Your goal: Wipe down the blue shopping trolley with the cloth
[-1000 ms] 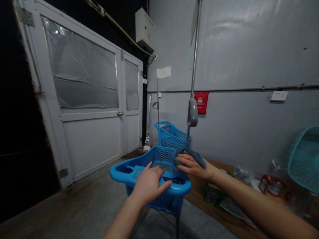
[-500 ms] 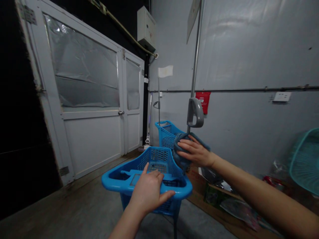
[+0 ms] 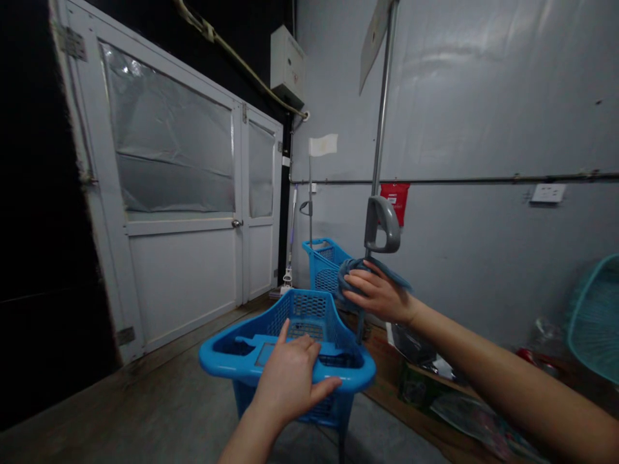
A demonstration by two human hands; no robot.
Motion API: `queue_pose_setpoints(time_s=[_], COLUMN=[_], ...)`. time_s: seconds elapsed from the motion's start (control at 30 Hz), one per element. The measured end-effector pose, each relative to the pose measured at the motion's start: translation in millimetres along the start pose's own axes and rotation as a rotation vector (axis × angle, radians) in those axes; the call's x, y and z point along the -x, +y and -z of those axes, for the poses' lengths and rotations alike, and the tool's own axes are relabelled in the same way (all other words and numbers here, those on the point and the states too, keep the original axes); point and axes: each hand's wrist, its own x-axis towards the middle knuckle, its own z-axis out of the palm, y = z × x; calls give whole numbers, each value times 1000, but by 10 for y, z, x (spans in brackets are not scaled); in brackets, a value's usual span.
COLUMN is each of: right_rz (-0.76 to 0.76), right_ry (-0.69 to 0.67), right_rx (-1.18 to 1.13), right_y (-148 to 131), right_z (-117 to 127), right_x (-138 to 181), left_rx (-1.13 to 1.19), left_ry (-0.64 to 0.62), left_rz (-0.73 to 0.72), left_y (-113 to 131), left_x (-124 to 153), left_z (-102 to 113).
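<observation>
A blue plastic shopping cart (image 3: pixel 333 322) with meshed basket walls stands in front of me. My left hand (image 3: pixel 290 374) lies over its handle bar (image 3: pixel 220 357), the fingers bent across it and the thumb stretched along the near side. To the right a metal pole (image 3: pixel 383 129) rises beside the cart, with a grey loop handle (image 3: pixel 391 225) on it and a flag (image 3: pixel 374 42) near the top. Just below that loop my right hand (image 3: pixel 380 293) presses a blue-grey cloth (image 3: pixel 349 269) around the pole; the palm and part of the cloth are hidden.
A second blue cart (image 3: pixel 324 274) with a white flag (image 3: pixel 323 145) stands behind, near a mop (image 3: pixel 289 270). White doors (image 3: pixel 184 277) are at left. Cardboard and plastic-wrapped goods (image 3: pixel 464 399) lie at lower right, below a turquoise basket (image 3: pixel 597 319).
The view has shifted slightly. My right hand and the cloth sit a little closer under the grey loop, and less cloth shows below the hand. My left hand stays on the cart handle.
</observation>
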Motion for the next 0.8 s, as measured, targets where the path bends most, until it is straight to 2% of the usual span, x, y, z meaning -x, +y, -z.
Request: queue_pose_setpoints(time_s=[0.1, 0.2, 0.27, 0.33, 0.43, 0.5, 0.57, 0.63, 0.7, 0.8], right_rz=[24, -33, -120, -278, -641, -888, -1063, -1122, -1112, -1123], right_ry=[-20, -55, -71, -80, 23, 214, 403, 487, 478, 448], right_rx=[-90, -220, -334, -451, -547, -514, -500, -616, -820, -1098], right_y=[-232, -528, -691, -778, -689, -479, -215, -1, 72, -115], right_z=[-98, -145, -101, 5, 221, 340, 383, 320, 166, -103], right_x=[178, 343, 428, 505, 556, 475, 289, 54, -149, -294], left_rx=[-6, -8, -6, -7, -9, -7, -3, 6, 18, 32], left_ry=[5, -2, -3, -4, -14, -22, -24, -25, -29, -33], left_rz=[-10, -20, -24, -28, -37, -46, -57, -74, -88, -86], left_y=[-2, 1, 2, 0, -18, -41, -72, -108, -147, -226], left_x=[-4, -19, -28, -29, -18, -8, 5, 25, 57, 126], left_z=[-8, -5, -3, -4, -2, 8, 30, 63, 101, 155])
